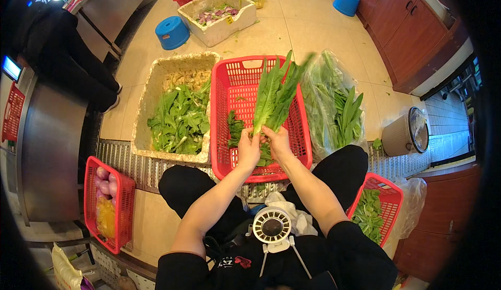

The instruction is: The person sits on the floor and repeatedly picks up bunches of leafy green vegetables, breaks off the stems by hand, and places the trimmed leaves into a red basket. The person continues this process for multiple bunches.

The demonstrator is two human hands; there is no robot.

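Long leafy greens (274, 94), likely a romaine-type lettuce, stand upright between my two hands over a red plastic basket (235, 70). My left hand (249, 147) grips the pale stem end from the left. Against the same base, my right hand (277, 143) closes from the right, its fingertips meeting the left ones. Some darker leaves (235, 127) lie in the basket behind and beside my hands. To the left sits a worn foam box (143, 121) of loose leaves (182, 117). A clear plastic bag (319, 121) of more long greens (348, 112) lies to the right.
Red baskets of onions (127, 207) and leafy greens (391, 200) flank me. Blue stools (172, 32) (346, 2) and another foam box (223, 27) stand ahead. A waste bin (399, 133) is at right. Someone in black trousers (78, 63) stands by the steel counter (53, 153).
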